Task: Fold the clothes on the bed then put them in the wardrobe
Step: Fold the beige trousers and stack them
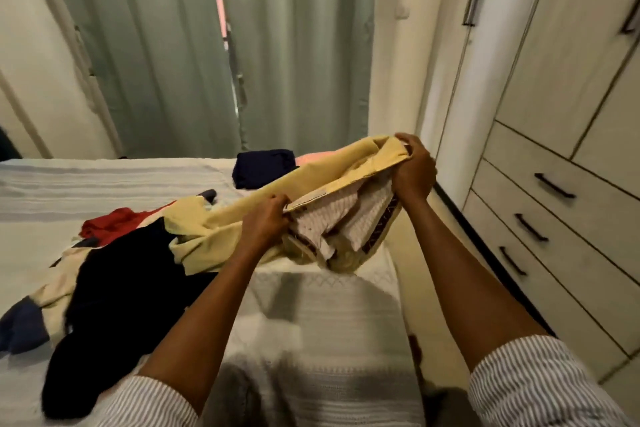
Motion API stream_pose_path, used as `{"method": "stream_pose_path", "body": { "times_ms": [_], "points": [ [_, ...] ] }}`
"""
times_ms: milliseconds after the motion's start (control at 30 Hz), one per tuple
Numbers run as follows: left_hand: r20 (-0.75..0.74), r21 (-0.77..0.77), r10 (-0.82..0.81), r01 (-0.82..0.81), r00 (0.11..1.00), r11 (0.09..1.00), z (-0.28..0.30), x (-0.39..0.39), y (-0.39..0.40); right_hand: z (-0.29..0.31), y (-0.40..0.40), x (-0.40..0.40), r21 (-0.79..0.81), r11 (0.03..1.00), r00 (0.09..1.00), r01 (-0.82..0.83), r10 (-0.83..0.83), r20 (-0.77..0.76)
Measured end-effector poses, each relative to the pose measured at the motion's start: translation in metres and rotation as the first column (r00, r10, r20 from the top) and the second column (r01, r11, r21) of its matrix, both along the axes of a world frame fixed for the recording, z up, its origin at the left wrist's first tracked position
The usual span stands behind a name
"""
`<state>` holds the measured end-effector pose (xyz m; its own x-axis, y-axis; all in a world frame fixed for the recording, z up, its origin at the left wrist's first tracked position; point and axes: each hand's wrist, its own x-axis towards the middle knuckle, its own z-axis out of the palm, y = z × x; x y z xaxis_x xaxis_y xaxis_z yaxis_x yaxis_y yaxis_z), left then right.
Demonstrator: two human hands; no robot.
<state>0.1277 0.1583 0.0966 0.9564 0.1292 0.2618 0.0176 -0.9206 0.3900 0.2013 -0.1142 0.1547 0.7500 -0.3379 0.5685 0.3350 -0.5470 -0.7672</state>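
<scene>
- Head view: both hands hold a pair of pale yellow trousers by the waistband, lifted above the right edge of the bed.
- The left hand has its fingers curled tight on the waistband's near side, beside a pale label.
- The right hand grips the waistband's far end, fingers wrapped over the fabric, higher than the left hand.
- Between the hands the waistband gapes, and the striped white pocket lining shows inside.
- The trouser legs trail left and down onto the bedcover, touching a heap of unfolded clothes.
- That heap lies toward the bed's left near side: a dark navy garment, a red garment behind it, and a cream and blue piece at the left edge.
- A folded navy garment sits near the bed's far edge, with something pink just behind it.
- The wardrobe stands right of the bed, doors and drawers closed.
- Green curtains hang beyond the bed.
</scene>
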Motion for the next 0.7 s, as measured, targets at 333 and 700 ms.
{"method": "stream_pose_path", "body": {
  "times_ms": [333,700],
  "points": [
    [0.212,-0.59,-0.108,0.215,0.971,0.778,0.115,0.037,-0.148,0.048,-0.181,-0.061,-0.091,0.936,0.94,0.34,-0.337,0.055],
    [0.169,-0.489,-0.345,0.382,0.923,0.784,0.134,0.042,-0.254,-0.036,-0.326,-0.127,0.261,0.905,0.804,0.336,-0.131,-0.58]
  ]
}}
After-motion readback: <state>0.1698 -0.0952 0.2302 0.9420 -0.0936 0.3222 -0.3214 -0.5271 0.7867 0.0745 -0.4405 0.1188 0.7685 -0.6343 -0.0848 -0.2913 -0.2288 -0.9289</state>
